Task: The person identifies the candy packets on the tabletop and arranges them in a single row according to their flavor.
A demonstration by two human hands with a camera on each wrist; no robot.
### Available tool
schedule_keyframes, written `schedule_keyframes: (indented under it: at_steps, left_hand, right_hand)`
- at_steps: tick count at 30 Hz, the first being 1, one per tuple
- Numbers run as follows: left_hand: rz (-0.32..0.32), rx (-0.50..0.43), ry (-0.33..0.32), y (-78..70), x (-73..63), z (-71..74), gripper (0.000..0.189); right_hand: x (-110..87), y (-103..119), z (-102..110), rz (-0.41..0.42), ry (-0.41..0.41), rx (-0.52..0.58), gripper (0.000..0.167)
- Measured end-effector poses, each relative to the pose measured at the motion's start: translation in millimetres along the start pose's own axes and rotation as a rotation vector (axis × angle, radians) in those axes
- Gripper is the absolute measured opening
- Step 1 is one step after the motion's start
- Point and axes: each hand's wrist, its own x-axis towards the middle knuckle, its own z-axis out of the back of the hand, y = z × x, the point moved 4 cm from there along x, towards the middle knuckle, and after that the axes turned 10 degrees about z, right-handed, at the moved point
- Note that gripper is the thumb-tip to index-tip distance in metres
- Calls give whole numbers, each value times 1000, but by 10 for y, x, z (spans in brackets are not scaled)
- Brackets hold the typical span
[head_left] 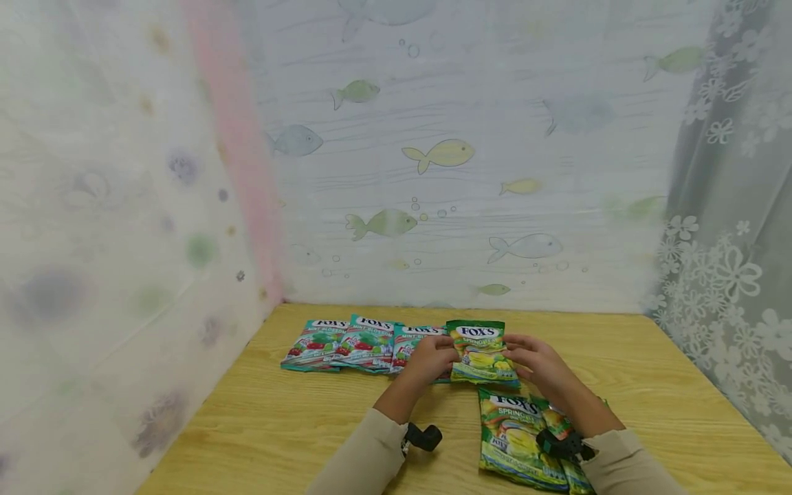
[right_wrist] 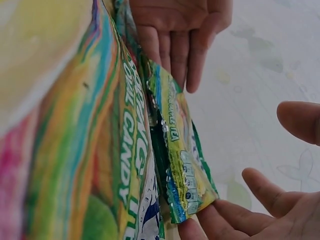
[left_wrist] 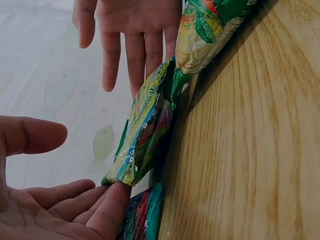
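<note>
A green and yellow Fox's Spring Tea candy bag (head_left: 482,354) lies at the right end of a row on the table. My left hand (head_left: 428,361) touches its left edge with extended fingers, over part of a teal Mint Blossom bag (head_left: 405,344). On the opposite side my right hand (head_left: 541,364) has its fingertips against the bag's right edge. Both wrist views show the thumbs held apart from the bag (left_wrist: 145,125), with straight fingers at its sides. Nearer to me lies a second green candy bag (head_left: 513,440), and another green bag (head_left: 559,423) is partly hidden under my right forearm.
Two more teal Mint Blossom bags, one at far left (head_left: 312,347) and one overlapping it (head_left: 368,344), continue the row leftward. The wooden table (head_left: 260,426) ends at a fish-patterned curtain (head_left: 458,227) behind and a spotted curtain (head_left: 155,240) on the left.
</note>
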Motion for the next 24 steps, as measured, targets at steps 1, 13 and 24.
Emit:
schedule_keyframes:
  at_steps: [1,13,24]
  left_hand:
    - [4,-2,-3,1,1,0,58]
    - [47,1,-27,10,21,19,55]
    - [60,3,-60,-13,1,51,55]
  right_hand:
    - [1,-8,0,-6,0,2,69]
    - [0,-45,-6,-41,2,-21,69]
    - [-7,-32,-29,-57,7,-32,64]
